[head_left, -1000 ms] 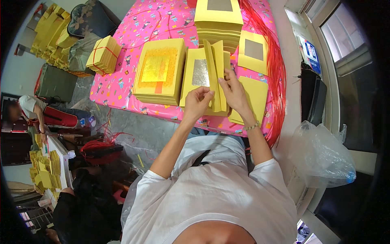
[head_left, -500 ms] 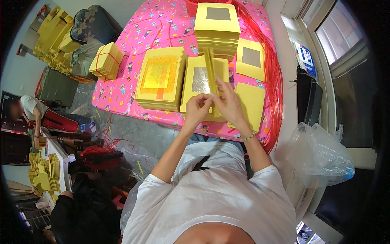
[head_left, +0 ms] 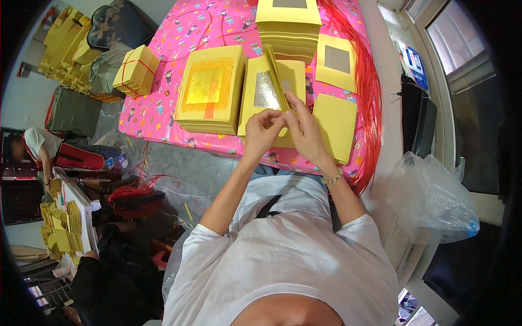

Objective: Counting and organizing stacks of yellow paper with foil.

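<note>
The yellow paper sheets [head_left: 267,89] lie in a low stack near the front edge of the worktop [head_left: 163,114], about midway along it, with a few leaves lifted and standing on edge above a sheet that bears a silver foil square. They look thin, light and limp, likely to crease or slip apart if pinched hard, and the foil probably scuffs easily; the safest hold seems to be the bare yellow margin at the near edge, taken with the fingertips.

Both hands meet over that near edge. The left hand [head_left: 262,130] is curled, its thumb and fingers closed on the edge of the lifted leaves. The right hand [head_left: 304,127], a bead bracelet at its wrist, lies flatter, with fingers spread lightly and tips touching the same leaves just beside the left hand. Both forearms come up from below and converge, elbows out.

Just to the left lies a thicker stack with gold foil [head_left: 209,89]; to the right, a plain yellow sheet [head_left: 336,125]. Toward the far edge stands a tall stack [head_left: 288,27], and red strings [head_left: 371,92] run along the right edge.
</note>
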Action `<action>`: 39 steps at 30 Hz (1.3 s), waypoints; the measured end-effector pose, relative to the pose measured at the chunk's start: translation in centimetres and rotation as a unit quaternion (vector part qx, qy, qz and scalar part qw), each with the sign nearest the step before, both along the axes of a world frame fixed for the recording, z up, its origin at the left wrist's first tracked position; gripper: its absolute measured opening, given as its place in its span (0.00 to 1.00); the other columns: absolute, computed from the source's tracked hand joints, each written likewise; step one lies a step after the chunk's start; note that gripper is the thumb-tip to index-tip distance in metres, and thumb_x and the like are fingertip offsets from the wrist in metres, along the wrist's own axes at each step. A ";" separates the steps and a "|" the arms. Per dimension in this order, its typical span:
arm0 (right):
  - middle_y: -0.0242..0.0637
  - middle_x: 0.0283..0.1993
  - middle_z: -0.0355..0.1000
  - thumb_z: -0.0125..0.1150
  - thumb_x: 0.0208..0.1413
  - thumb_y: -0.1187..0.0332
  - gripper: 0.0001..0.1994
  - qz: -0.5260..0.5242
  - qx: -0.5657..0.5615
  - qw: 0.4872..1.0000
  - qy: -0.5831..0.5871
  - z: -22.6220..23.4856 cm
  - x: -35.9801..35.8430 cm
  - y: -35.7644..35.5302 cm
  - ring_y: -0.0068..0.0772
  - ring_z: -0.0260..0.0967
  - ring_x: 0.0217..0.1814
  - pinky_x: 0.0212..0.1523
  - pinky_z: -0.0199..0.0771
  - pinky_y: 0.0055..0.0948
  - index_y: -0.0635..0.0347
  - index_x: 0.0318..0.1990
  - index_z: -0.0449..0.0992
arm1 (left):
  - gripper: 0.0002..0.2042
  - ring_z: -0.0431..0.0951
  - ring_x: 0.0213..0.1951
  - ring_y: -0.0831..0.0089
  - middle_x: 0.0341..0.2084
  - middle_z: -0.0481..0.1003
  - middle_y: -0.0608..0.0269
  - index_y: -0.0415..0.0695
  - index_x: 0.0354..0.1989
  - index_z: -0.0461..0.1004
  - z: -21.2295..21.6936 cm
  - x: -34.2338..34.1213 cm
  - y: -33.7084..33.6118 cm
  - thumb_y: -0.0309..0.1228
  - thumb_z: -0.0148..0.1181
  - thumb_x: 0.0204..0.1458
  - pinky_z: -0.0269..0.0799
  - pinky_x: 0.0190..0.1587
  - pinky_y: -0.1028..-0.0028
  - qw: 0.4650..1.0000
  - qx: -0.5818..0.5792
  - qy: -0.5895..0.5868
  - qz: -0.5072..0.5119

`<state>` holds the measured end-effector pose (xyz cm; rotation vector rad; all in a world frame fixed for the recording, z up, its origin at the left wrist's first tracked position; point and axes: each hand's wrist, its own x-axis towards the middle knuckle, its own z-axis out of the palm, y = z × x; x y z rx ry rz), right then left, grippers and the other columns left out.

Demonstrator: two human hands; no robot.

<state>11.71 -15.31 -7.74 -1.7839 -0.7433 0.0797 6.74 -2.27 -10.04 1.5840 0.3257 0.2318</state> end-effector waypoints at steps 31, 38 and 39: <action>0.56 0.56 0.63 0.43 0.61 0.72 0.20 -0.055 0.017 0.998 -0.005 -0.1 0.9 -0.5 0.52 0.61 0.60 0.61 0.59 0.39 0.69 0.60 0.58 | 0.09 0.68 0.20 0.89 0.19 0.76 0.69 0.38 0.29 0.76 -0.1 0.1 -0.2 0.33 0.60 0.53 0.60 0.22 0.84 0.999 -0.035 0.003 0.030; 0.56 0.53 0.64 0.49 0.60 0.64 0.21 -0.135 -0.080 0.984 -0.085 0.0 3.6 0.2 0.53 0.62 0.58 0.58 0.61 0.41 0.69 0.56 0.62 | 0.10 0.68 0.20 0.88 0.19 0.76 0.69 0.37 0.30 0.76 -0.6 0.2 0.0 0.34 0.61 0.53 0.59 0.22 0.83 0.999 -0.016 -0.014 0.036; 0.55 0.52 0.66 0.52 0.59 0.59 0.22 -0.135 -0.094 0.985 -0.052 0.0 4.0 0.6 0.53 0.63 0.57 0.57 0.62 0.41 0.69 0.54 0.64 | 0.11 0.69 0.21 0.87 0.20 0.76 0.69 0.37 0.30 0.76 -0.6 0.2 0.1 0.34 0.61 0.53 0.61 0.24 0.82 0.999 -0.018 -0.007 0.027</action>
